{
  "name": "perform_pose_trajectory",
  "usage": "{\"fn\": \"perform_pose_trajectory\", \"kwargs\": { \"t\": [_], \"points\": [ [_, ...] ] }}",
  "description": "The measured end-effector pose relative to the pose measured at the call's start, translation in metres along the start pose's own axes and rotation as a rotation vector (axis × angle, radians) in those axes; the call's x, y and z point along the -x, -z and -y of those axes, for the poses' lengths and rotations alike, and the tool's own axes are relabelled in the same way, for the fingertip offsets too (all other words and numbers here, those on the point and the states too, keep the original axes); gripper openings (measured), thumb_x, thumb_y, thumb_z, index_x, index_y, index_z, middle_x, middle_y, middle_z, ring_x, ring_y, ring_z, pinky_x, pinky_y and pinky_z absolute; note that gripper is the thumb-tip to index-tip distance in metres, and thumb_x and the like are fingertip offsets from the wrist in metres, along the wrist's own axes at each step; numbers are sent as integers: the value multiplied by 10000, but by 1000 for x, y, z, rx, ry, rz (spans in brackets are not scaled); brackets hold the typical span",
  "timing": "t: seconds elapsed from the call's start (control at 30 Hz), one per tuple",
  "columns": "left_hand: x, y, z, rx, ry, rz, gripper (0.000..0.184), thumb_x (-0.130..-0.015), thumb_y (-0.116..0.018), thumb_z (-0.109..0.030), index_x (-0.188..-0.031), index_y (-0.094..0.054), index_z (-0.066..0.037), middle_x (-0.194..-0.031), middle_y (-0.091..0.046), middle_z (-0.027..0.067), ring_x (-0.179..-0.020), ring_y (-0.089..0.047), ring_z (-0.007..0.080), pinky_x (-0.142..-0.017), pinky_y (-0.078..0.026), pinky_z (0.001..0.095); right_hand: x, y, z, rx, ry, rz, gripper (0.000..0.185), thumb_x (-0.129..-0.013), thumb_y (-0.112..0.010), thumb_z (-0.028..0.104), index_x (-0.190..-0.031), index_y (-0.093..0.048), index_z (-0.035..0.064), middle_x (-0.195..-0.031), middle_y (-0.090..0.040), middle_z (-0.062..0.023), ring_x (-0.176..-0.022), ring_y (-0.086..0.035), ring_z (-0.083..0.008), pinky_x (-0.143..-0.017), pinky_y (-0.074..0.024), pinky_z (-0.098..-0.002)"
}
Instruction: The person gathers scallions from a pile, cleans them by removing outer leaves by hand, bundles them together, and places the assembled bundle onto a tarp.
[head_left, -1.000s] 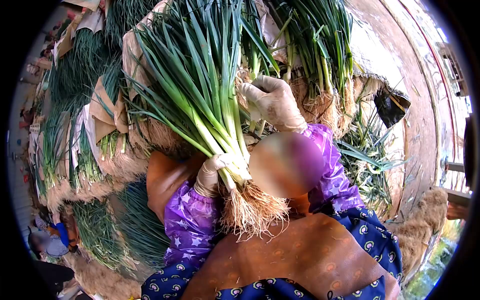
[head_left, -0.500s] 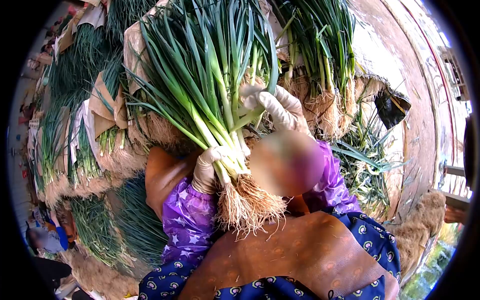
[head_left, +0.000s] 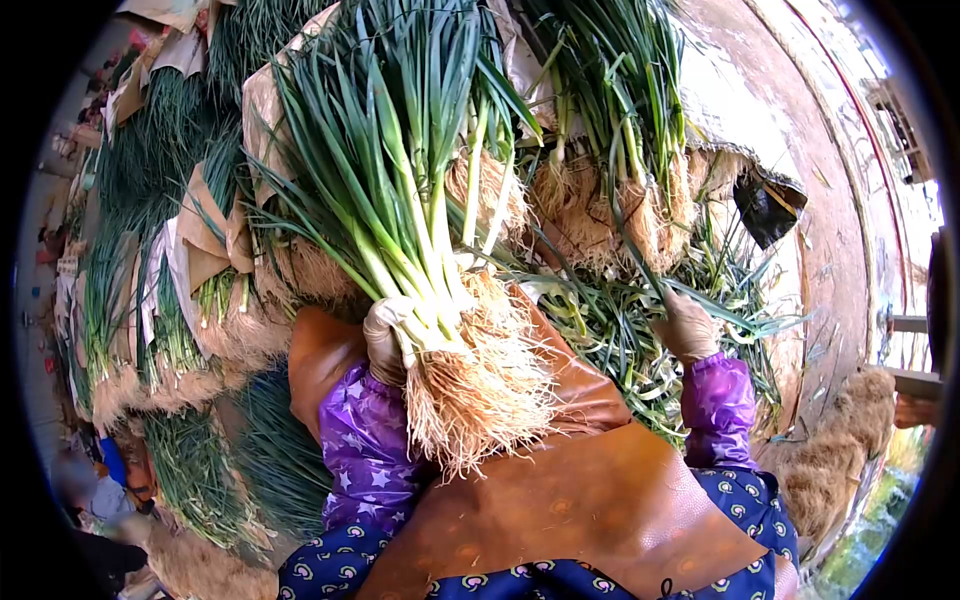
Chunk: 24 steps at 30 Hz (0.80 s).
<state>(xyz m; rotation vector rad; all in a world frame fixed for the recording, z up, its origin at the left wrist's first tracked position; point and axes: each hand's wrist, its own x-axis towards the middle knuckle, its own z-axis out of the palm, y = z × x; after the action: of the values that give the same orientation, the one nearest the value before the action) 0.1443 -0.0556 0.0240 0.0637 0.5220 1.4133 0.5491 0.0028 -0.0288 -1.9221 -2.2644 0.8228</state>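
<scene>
My left hand [head_left: 385, 335], in a pale glove, grips a thick bunch of green onions [head_left: 425, 240] low on the white stems. The long leaves point away from me, and the bushy tan roots [head_left: 480, 385] hang over my brown apron [head_left: 560, 500]. Out to the right, my gloved right hand [head_left: 688, 325] is at a heap of loose leaves [head_left: 625, 335]. Its fingers are closed around a long green leaf [head_left: 640, 255]; the fingertips are partly hidden.
More rooted bunches [head_left: 640, 130] lie ahead, beside a pale sack [head_left: 735, 115]. Wrapped bundles [head_left: 215, 225] fill the left side. Tan root clumps [head_left: 835, 450] lie at right, on the floor [head_left: 825, 200]. Another person [head_left: 95, 490] is at the far left edge.
My right hand has left the bunch and moved right and down to the loose leaves. The left hand still holds the bunch, which has shifted slightly left, with more roots showing.
</scene>
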Motion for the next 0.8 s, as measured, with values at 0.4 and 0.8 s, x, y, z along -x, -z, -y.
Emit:
{"fn": "perform_pose_trajectory", "kwargs": {
  "t": [0.4, 0.8],
  "points": [
    [55, -60, -10, -757, -247, -358, 194, -802, -521, -143, -849, -554, 42, -748, -617, 167, -607, -611, 238, -528, -531, 354, -41, 71, 176, -1188, 525, 363, 242, -900, -539, 237, -852, -642, 23, -691, -652, -84, -515, -585, -109, -428, -462, -223],
    [45, -21, -19, -986, -317, -278, 241, -765, -560, -116, -950, -562, 38, -766, -618, 161, -618, -606, 222, -556, -530, 318, -42, 26, 149, -995, 590, 497, 852, -807, -618, 495, -1411, -247, 21, -1393, -370, -180, -1157, -470, -265, -865, -489, -330]
  ]
}}
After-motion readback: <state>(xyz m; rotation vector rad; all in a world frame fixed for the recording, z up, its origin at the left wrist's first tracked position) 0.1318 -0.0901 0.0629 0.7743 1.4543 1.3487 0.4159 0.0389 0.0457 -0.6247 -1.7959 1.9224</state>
